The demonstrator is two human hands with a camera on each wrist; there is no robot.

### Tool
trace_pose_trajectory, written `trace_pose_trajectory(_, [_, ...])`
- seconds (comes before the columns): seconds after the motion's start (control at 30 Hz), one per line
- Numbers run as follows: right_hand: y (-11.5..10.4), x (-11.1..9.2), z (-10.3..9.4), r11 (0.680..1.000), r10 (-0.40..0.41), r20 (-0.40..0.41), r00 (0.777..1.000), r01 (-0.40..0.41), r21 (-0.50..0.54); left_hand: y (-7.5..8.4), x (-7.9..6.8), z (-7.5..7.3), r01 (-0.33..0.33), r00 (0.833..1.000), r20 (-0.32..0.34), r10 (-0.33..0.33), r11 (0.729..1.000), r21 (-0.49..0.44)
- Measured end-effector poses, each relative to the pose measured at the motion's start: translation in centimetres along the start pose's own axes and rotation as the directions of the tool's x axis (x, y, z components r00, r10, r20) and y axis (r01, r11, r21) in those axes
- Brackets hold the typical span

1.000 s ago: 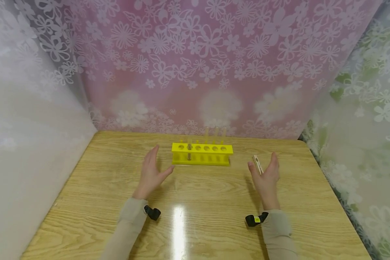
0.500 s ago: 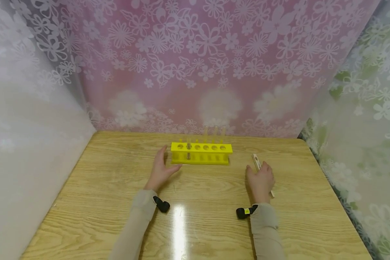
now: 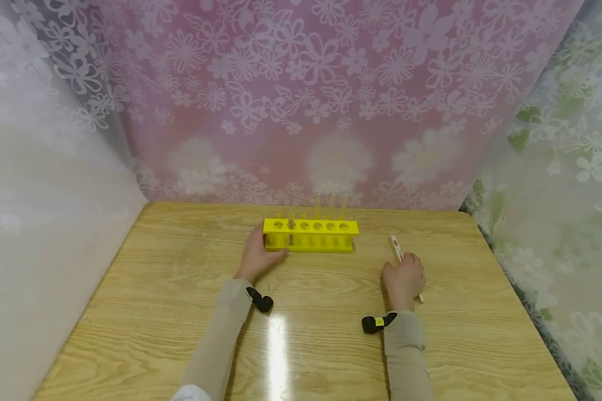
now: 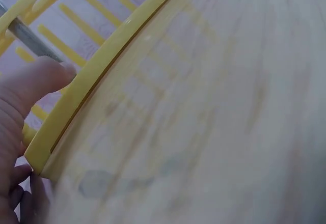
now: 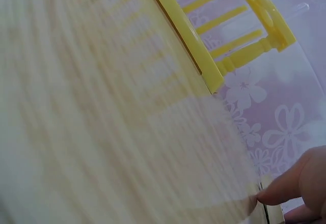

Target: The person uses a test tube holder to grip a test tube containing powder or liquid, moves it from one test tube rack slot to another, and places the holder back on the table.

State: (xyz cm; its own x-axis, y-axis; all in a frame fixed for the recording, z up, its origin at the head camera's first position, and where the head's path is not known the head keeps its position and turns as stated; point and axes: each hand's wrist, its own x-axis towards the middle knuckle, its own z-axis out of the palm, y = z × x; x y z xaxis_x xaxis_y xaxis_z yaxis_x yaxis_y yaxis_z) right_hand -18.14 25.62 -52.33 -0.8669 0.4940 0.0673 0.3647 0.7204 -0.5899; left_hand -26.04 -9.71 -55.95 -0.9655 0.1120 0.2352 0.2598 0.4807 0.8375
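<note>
A yellow test tube rack (image 3: 326, 227) stands toward the back of the table. A test tube (image 3: 291, 239) with dark contents sits upright in its second hole from the left. My left hand (image 3: 257, 257) grips the rack's left end; in the left wrist view the thumb (image 4: 48, 76) lies over the front base edge near the tube, other fingers round the end. To the right of the rack, a wooden test tube holder (image 3: 396, 248) lies slanted on the table. Over its middle, my right hand (image 3: 403, 281) pinches it by the sides, thumb at the near side in the right wrist view.
Several clear test tubes (image 3: 332, 205) rise behind the rack's right half. The wood-grain table (image 3: 326, 334) ends at a pink floral curtain (image 3: 301, 111), with pale sheets along both sides. A black camera sits on each wrist.
My left hand has moved right and forward from beside the rack onto its left end. My right hand has come down over the wooden holder, and its fingers have closed on it.
</note>
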Motion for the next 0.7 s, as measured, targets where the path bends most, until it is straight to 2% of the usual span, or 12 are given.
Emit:
trace_pose_trajectory(0.2, [0.6, 0.0, 0.4, 0.998, -0.026, -0.108, 0.994, 0.032, 0.056, -0.9, 0.2, 0.4, -0.018, 1.0, 0.003, 0.018, 0.992, 0.121])
trace_pose_trajectory(0.33, [1.1, -0.1, 0.4, 0.996, -0.046, -0.171, 0.984, 0.059, 0.072, -0.8, 0.0, 0.7, -0.025, 1.0, 0.001, 0.025, 0.989, 0.146])
trace_pose_trajectory(0.53, [1.1, 0.1, 0.7, 0.992, -0.054, -0.217, 0.975, 0.076, 0.097, -0.9, 0.3, 0.7, -0.046, 0.999, -0.02, 0.05, 0.984, 0.17])
trace_pose_trajectory(0.7, [1.0, 0.1, 0.8, 0.992, -0.007, -0.225, 0.974, 0.035, 0.121, -1.1, 0.4, 0.6, -0.051, 0.998, -0.02, 0.055, 0.981, 0.186])
